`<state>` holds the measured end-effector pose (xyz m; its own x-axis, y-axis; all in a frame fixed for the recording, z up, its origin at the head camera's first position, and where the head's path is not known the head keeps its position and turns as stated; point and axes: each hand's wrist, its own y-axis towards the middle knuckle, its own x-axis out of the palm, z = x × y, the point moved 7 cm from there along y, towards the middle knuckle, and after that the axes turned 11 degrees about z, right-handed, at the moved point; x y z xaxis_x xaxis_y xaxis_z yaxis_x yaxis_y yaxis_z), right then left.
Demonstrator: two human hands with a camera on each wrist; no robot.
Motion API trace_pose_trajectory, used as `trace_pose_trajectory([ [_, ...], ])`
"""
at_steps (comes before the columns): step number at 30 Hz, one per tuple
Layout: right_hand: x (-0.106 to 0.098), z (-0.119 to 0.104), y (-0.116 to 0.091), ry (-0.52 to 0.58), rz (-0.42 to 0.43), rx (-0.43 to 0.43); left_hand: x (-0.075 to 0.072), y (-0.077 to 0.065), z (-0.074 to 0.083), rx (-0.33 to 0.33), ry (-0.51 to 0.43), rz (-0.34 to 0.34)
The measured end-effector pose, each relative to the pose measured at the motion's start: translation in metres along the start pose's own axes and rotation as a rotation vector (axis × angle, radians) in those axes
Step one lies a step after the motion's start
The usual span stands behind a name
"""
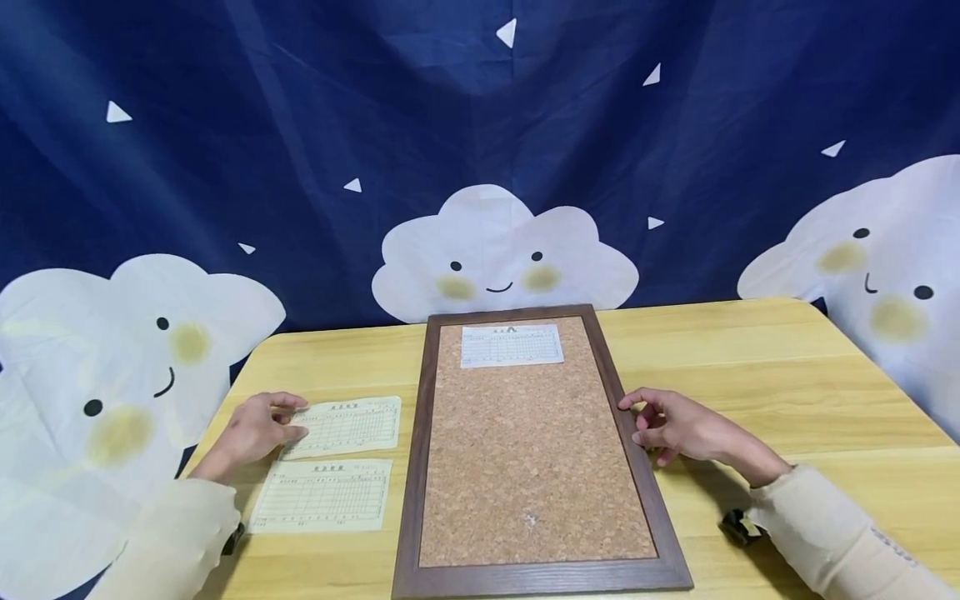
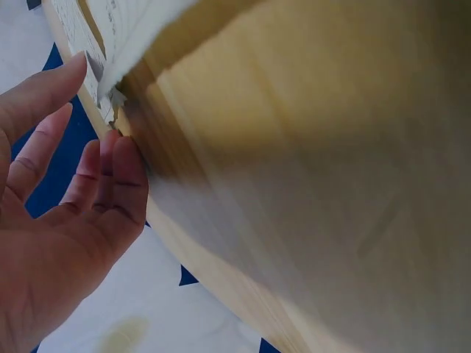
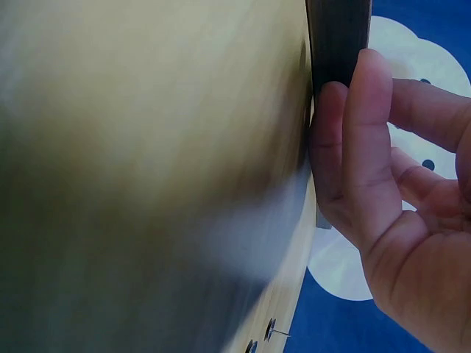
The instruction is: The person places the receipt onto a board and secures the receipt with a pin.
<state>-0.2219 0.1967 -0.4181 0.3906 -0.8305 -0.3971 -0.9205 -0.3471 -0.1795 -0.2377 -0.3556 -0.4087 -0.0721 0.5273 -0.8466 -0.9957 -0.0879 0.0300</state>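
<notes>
A cork board [image 1: 536,450] in a dark brown frame lies on the table. A printed form [image 1: 512,346] is on its upper part, with a small dark spot at the form's top edge. My right hand [image 1: 678,425] touches the frame's right side with its fingertips; in the right wrist view its fingers [image 3: 368,132] lie against the frame's side [image 3: 340,44]. Left of the board lie two more printed forms, an upper sheet [image 1: 348,427] and a lower sheet [image 1: 322,497]. My left hand [image 1: 255,429] is at the upper sheet's left edge, thumb and fingers apart.
The wooden table [image 1: 750,367] has rounded corners and stands before a dark blue curtain [image 1: 420,100] with printed clouds. Two thumbtacks [image 3: 271,328] show on the table in the right wrist view. A pale speck [image 1: 530,522] marks the lower cork.
</notes>
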Motion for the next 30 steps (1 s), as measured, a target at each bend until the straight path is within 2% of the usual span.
trace_pose_trajectory([
  [2,0.0007,-0.0004,0.0001,-0.005,-0.003,-0.008,0.0003,-0.0004,0.0004,0.011,0.014,-0.003],
  [11,0.0004,-0.0018,-0.0003,-0.032,0.003,-0.026,0.0003,-0.0001,0.0023,-0.020,-0.003,-0.040],
  [23,0.0007,-0.0016,-0.0014,-0.030,0.004,-0.018,0.0021,0.0017,-0.0044,-0.118,-0.038,-0.040],
  [30,0.0014,-0.0013,-0.0012,-0.029,0.000,-0.018,0.0016,0.0007,-0.0045,-0.124,-0.036,-0.027],
])
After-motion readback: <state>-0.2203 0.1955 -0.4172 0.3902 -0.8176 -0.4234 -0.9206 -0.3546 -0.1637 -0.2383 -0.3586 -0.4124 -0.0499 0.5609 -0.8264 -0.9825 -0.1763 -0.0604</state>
